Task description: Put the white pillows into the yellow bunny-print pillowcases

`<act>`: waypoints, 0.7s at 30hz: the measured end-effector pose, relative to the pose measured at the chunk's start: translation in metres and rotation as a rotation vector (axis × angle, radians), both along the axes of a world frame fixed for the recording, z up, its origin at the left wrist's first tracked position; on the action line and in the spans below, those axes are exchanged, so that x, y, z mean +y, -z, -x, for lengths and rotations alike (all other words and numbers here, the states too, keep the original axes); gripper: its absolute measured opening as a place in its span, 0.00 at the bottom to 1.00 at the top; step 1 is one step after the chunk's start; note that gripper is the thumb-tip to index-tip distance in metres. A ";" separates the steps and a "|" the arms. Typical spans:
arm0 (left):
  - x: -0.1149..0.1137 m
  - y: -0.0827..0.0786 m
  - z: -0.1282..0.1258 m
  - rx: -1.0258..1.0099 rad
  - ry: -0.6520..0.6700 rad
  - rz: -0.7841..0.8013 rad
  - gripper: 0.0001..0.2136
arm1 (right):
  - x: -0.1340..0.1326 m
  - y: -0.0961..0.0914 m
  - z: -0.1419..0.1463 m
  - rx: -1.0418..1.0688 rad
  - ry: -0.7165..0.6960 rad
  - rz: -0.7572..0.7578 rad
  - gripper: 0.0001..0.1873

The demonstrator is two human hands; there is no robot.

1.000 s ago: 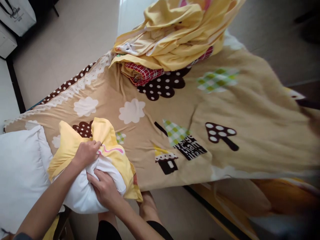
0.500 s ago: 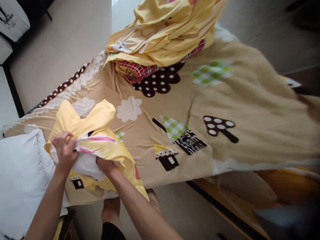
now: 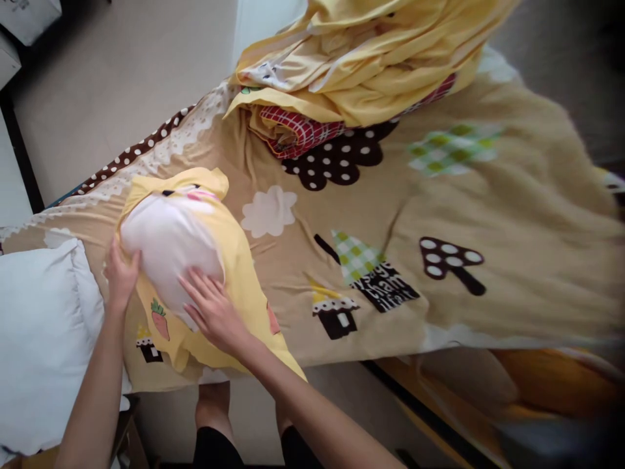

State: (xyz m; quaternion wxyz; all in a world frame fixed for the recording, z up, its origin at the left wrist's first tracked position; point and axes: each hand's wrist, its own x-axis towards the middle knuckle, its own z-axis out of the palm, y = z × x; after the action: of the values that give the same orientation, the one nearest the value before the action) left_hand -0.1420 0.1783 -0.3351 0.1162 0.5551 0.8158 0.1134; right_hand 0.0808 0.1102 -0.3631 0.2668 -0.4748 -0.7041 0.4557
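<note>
A white pillow (image 3: 166, 238) sits partly inside a yellow pillowcase (image 3: 244, 286) with a carrot print, lying on the bed. The pillow bulges out of the case's opening, its far end tucked under the yellow cloth. At the left edge, my left hand (image 3: 121, 273) grips the rim of the pillowcase, its thumb toward the pillow and the other fingers partly hidden. My right hand (image 3: 215, 309) lies flat on the pillow's white surface, fingers spread, near the right side of the opening.
Another white pillow (image 3: 43, 326) is at the left end of the bed. Crumpled yellow bedding (image 3: 371, 71) lies over a rolled red checked cloth (image 3: 303, 130) at the far side. A beige patterned sheet (image 3: 371, 215) covers the bed.
My right hand has come out from inside the pillowcase and now rests flat on the pillow. My left hand has shifted lower on the left edge. More of the white pillow shows.
</note>
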 end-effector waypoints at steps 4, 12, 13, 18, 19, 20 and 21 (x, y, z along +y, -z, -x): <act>-0.055 0.036 -0.013 -0.225 -0.034 0.192 0.31 | -0.032 0.039 -0.044 0.107 0.374 0.168 0.16; -0.011 0.049 -0.049 0.064 -0.165 0.170 0.20 | 0.093 0.059 -0.033 -0.463 0.490 0.394 0.22; 0.001 0.046 -0.040 0.097 -0.198 0.263 0.19 | 0.105 0.053 -0.032 -0.552 0.443 0.394 0.18; -0.003 -0.014 0.004 0.163 -0.066 0.274 0.10 | 0.093 -0.003 -0.038 -0.581 0.363 0.295 0.11; -0.015 -0.028 0.004 0.159 0.024 0.171 0.08 | 0.076 -0.014 -0.035 -0.544 0.323 0.258 0.11; -0.027 -0.041 0.001 0.168 0.079 0.096 0.07 | 0.058 -0.023 -0.028 -0.511 0.288 0.232 0.11; -0.039 -0.051 -0.004 0.165 0.102 0.052 0.08 | 0.040 -0.030 -0.020 -0.457 0.242 0.201 0.11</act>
State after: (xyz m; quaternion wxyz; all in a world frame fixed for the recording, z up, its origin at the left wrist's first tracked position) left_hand -0.1385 0.1398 -0.2846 0.0689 0.6002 0.7959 0.0400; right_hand 0.1009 0.1501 -0.3329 0.1050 -0.6702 -0.6352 0.3692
